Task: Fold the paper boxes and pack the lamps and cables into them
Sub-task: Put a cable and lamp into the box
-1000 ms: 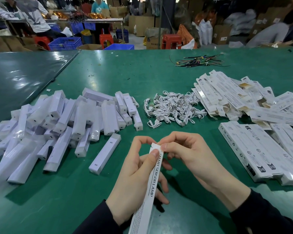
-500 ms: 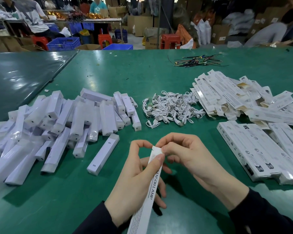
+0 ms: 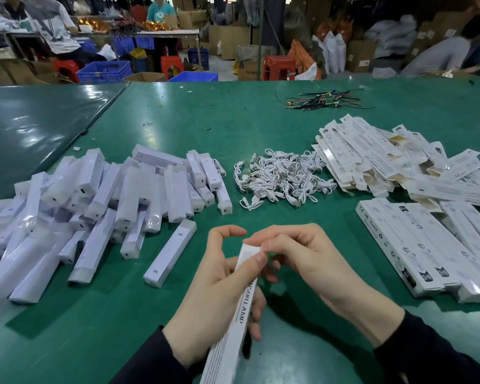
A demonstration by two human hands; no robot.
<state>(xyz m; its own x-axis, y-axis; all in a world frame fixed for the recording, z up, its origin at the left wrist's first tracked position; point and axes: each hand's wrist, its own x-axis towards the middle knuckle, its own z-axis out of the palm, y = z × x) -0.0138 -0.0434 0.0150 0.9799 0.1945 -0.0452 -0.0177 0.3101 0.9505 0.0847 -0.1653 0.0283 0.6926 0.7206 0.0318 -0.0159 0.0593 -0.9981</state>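
Green packing table (image 3: pixel 261 128), workshop behind: lamps (image 3: pixel 100 200) heaped at 9 o'clock, cables (image 3: pixel 283 181) at 12, flat boxes (image 3: pixel 377 159) at 2. Box in work (image 3: pixel 240 309) at 6, left hand (image 3: pixel 216 295) wrapped round it; right hand (image 3: pixel 302 256) pinches its top flap. Since a second ago, hands lower, flap still being tucked; end closure unfinished.

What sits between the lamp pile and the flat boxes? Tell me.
Head view: a heap of white cables lies between the lamp pile and the flat boxes.
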